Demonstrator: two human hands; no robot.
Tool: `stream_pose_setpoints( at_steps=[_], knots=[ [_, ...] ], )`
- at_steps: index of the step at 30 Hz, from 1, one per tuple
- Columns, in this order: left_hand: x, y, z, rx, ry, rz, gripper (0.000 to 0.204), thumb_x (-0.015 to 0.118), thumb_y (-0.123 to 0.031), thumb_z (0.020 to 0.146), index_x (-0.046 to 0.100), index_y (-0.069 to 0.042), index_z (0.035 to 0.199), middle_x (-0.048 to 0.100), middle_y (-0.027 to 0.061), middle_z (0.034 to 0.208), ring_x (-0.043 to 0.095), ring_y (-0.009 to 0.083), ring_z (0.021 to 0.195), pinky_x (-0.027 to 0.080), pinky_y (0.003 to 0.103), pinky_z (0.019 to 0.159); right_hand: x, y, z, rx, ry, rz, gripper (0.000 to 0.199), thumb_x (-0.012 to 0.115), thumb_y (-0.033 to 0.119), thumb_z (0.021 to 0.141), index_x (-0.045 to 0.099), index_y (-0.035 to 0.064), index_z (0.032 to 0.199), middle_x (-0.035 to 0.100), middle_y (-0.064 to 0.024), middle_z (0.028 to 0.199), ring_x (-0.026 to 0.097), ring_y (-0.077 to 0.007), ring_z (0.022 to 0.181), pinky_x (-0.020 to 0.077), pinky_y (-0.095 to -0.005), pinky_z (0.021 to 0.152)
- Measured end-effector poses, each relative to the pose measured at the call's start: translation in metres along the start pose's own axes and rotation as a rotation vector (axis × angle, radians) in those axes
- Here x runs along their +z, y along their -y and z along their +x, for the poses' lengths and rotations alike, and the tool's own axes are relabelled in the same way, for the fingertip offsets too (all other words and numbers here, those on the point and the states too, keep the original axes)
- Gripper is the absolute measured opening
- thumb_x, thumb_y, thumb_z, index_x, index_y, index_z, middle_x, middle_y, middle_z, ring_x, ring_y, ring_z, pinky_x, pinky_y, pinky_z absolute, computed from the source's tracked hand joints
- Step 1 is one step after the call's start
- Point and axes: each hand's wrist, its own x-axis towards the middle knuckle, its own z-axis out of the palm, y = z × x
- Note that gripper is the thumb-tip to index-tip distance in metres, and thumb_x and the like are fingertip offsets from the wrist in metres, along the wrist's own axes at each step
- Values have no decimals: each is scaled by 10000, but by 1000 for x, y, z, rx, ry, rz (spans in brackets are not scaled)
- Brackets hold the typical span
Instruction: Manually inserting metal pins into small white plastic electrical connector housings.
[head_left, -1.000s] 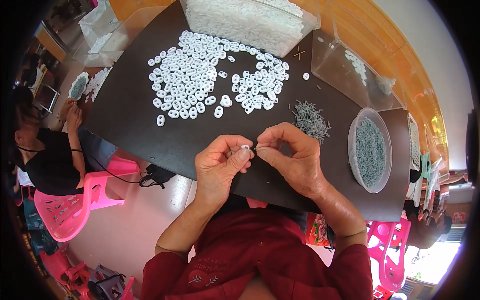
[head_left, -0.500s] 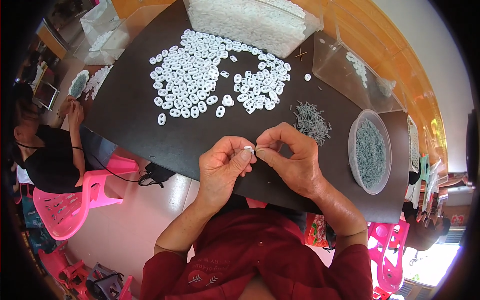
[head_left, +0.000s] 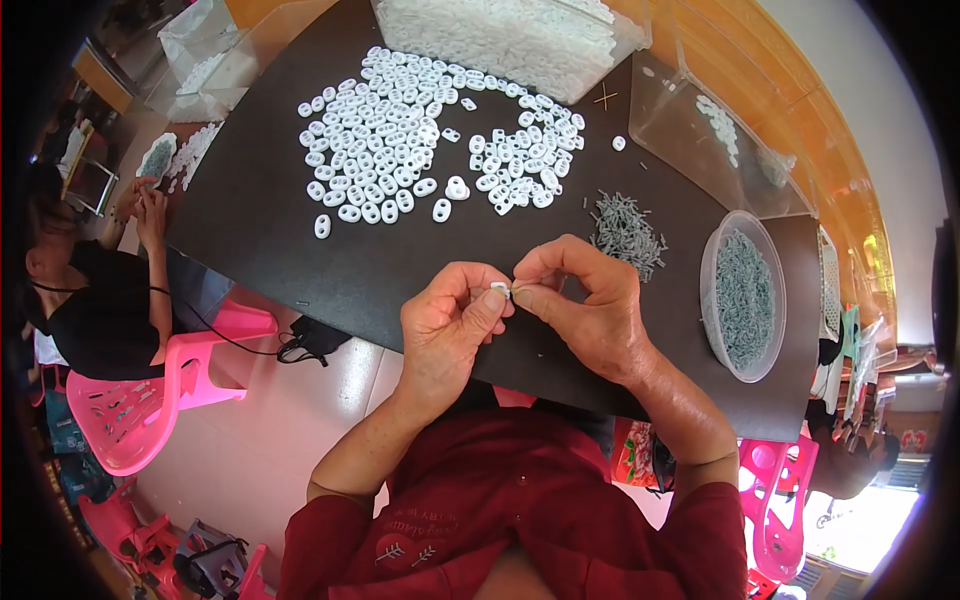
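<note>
Little is changing across the last second: both hands are staying locked together over the near edge of the counter (head_left: 300, 250), same height, same spot. Only the grip is tightening slightly, which suggests the fitting of one small part into another is still under way, not finished.

Left hand (head_left: 445, 325) is pinching a small white piece (head_left: 499, 290) between thumb and forefinger; fingers closed on it, other fingers curled in. Right hand (head_left: 585, 305) is meeting it from the other side, thumb and forefinger pressed shut at the piece's edge. Whether the right fingers are holding a grey pin is not possible to tell; anything there is hidden.

The piece is sitting right at the fingertips of both hands, above the dark counter, not resting on it.

Beyond the hands: a spread of white pieces (head_left: 420, 140), a loose pile of grey pins (head_left: 625, 225), a round tub of pins (head_left: 745, 290) to the right. Another person is working at the far left.
</note>
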Motion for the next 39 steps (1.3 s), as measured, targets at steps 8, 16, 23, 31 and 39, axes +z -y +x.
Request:
stream_pose_setpoints(
  at_steps=[8, 16, 23, 31, 39],
  knots=[
    [3, 5, -4, 108, -16, 88, 123, 571, -119, 934, 586, -8, 987, 594, -5, 808, 503, 33, 670, 422, 167, 589, 4, 1, 1, -89, -11, -90, 118, 699, -25, 735, 641, 12, 831, 604, -24, 759, 540, -83, 656, 447, -235, 598],
    [4, 8, -6, 144, -55, 87, 125, 568, -113, 935, 588, -1, 987, 594, 2, 803, 501, 34, 662, 421, 169, 582, 8, -3, 1, -191, -36, -160, 117, 702, -21, 737, 642, 14, 831, 591, -37, 744, 549, -99, 635, 446, -238, 574],
    [2, 6, -2, 93, -54, -55, 148, 574, -126, 932, 592, 0, 1007, 614, 19, 826, 525, 43, 668, 432, 173, 581, 7, -1, 1, -81, -43, -12, 112, 687, 4, 773, 639, 17, 874, 599, -37, 765, 556, -97, 681, 454, -243, 605],
    [4, 5, -1, 106, -63, -104, 135, 567, -115, 935, 590, 3, 998, 609, 20, 821, 522, 46, 665, 432, 175, 585, 13, -5, 7, -286, -31, -272, 80, 636, -20, 784, 584, 20, 829, 558, -81, 744, 552, -215, 648, 433, -310, 577],
    [5, 6, -4, 112, -107, -60, 145, 586, -102, 918, 585, 32, 972, 617, 65, 812, 534, 86, 638, 446, 206, 563, 13, -6, 8, -389, -35, -361, 101, 648, -6, 762, 573, 49, 802, 548, -82, 736, 507, -259, 645, 415, -358, 564]
  ],
)
